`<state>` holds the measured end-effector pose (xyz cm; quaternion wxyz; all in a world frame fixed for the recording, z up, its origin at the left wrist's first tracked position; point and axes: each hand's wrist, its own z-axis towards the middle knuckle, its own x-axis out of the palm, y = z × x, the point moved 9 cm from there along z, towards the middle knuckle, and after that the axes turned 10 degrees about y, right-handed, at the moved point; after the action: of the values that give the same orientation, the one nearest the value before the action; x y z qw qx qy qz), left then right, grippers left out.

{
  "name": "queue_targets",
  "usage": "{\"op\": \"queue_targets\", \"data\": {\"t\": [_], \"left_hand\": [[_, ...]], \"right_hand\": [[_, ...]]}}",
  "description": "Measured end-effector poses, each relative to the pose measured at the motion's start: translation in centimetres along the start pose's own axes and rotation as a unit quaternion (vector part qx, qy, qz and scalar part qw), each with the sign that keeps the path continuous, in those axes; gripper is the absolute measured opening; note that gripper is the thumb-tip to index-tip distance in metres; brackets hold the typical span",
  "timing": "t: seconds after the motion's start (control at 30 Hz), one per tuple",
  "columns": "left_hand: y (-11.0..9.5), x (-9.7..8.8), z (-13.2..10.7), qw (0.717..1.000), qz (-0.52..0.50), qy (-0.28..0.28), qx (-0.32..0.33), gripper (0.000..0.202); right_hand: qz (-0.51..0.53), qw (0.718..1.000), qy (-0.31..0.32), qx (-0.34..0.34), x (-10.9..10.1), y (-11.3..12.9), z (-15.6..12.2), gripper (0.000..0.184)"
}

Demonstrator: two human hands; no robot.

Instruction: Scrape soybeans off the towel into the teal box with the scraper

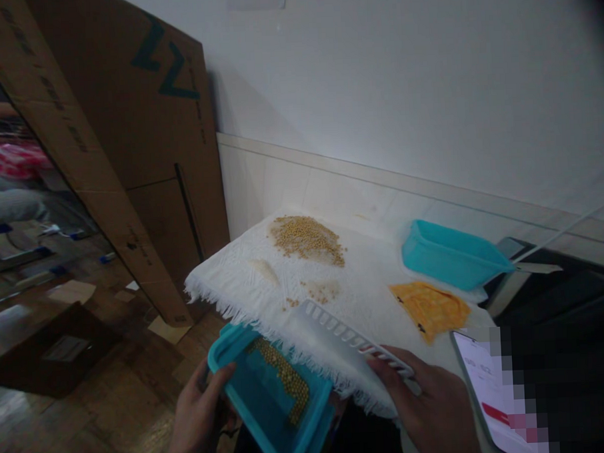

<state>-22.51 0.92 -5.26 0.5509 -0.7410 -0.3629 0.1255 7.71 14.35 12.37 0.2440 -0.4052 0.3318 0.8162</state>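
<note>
My left hand (pixel 197 415) grips the rim of a blue plastic tray (pixel 255 415), its thumb over the edge. The tray is tilted below the table's front edge, with a band of yellow soybeans (pixel 283 374) along its table side. My right hand (pixel 432 401) is closed on a flat white plastic piece (pixel 331 339) with a row of slots, lying low over the cloth's fringed front edge. Behind it a few loose beans (pixel 325 291) are scattered. Farther back on the white cloth (pixel 365 304) spreads a heap of soybeans (pixel 307 238).
A second blue tray (pixel 456 253) stands at the back right, near a crumpled yellow cloth (pixel 430 308). A phone (pixel 489 392) lies at the right edge. A tall cardboard box (pixel 143 140) stands left of the table, and a white wall (pixel 400 82) rises behind.
</note>
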Motion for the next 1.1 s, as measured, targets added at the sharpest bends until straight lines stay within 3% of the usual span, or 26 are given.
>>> {"op": "queue_targets", "data": {"t": [0.1, 0.3, 0.63, 0.77, 1.1], "left_hand": [[0.1, -0.2, 0.2, 1.000, -0.002, 0.002, 0.004, 0.063], [0.4, -0.4, 0.3, 1.000, -0.018, 0.014, 0.013, 0.055], [-0.4, -0.4, 0.1, 1.000, 0.005, 0.005, 0.021, 0.049], [-0.5, -0.6, 0.2, 1.000, 0.009, 0.001, 0.027, 0.054], [-0.7, -0.4, 0.0, 1.000, -0.004, 0.007, 0.007, 0.063]], "right_hand": [[-0.011, 0.999, -0.032, 0.016, -0.4, -0.3, 0.9, 0.063], [-0.024, 0.999, -0.036, -0.012, -0.6, 0.4, 2.1, 0.068], [0.017, 0.999, -0.013, -0.027, 0.0, 0.6, 2.3, 0.054], [0.034, 0.999, -0.014, -0.034, -0.1, 0.9, 2.5, 0.046], [0.033, 0.997, 0.001, -0.065, 0.6, 2.1, 2.8, 0.047]]}}
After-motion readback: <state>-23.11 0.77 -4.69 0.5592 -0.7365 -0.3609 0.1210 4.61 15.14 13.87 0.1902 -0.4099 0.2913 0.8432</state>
